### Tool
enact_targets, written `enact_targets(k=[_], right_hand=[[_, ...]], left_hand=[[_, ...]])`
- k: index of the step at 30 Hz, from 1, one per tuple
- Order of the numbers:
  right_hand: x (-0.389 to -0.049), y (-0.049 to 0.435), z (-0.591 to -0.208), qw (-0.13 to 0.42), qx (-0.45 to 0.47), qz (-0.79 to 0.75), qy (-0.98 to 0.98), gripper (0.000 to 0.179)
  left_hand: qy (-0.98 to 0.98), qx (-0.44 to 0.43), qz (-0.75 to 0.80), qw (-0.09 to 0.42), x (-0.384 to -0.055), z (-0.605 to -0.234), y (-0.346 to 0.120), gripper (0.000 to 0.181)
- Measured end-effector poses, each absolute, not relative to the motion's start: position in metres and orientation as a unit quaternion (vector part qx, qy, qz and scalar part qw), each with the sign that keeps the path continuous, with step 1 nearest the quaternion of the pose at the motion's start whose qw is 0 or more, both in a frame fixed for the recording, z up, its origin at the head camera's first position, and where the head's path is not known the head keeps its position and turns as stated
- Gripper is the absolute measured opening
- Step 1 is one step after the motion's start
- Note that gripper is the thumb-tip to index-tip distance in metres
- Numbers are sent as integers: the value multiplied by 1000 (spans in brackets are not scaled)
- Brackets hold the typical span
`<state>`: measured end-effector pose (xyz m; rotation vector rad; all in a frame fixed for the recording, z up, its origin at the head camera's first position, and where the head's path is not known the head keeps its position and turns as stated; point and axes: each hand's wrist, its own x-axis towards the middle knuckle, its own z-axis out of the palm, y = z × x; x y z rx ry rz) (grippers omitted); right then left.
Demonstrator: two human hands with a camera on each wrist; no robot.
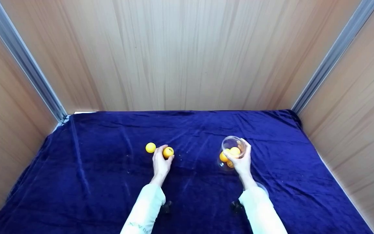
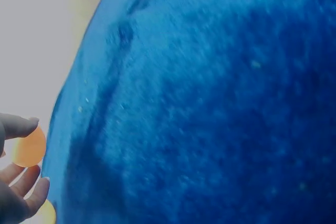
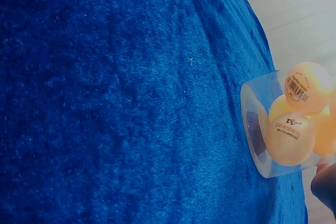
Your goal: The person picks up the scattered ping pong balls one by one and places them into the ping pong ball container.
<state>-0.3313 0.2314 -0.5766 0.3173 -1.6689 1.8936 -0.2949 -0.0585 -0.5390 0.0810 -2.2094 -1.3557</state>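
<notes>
My left hand [image 1: 161, 162] pinches an orange-yellow ping-pong ball [image 1: 168, 152] between thumb and fingers, left of the cloth's middle. A second yellow ball [image 1: 150, 147] lies just left of those fingers; the left wrist view shows part of it [image 2: 48, 212] below the held ball [image 2: 30, 148]. On the right, my right hand [image 1: 243, 161] grips a clear plastic cup [image 1: 228, 140] around its side. Several orange ping-pong balls [image 1: 235, 151] are inside the cup. In the right wrist view, printed lettering shows on a ball [image 3: 290, 139], while most of the hand is out of frame.
Dark blue velvety cloth [image 1: 109, 182] with creases covers the table. Wood-grain panels [image 1: 187, 55] enclose the back and both sides, with metal posts [image 1: 333, 58] at the corners. A clear rounded edge [image 1: 263, 188] shows beside the right forearm; what it belongs to is unclear.
</notes>
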Motion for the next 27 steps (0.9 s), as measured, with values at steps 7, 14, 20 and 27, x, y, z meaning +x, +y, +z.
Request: enact_targets(k=[7, 14, 20, 27], right_hand=[[-330, 231, -577, 296, 118, 706, -632, 81], [-315, 221, -553, 296, 102, 714, -627, 80], [-305, 216, -539, 273, 79, 723, -630, 79], [-325, 226, -567, 299, 116, 698, -640, 80]], left_hand=[[-813, -4, -509, 283, -294, -524, -47, 41], [-798, -43, -526, 292, -295, -510, -31, 40], [-789, -70, -539, 285, -294, -499, -14, 40], [-784, -93, -553, 267, -296, -488, 10, 39]])
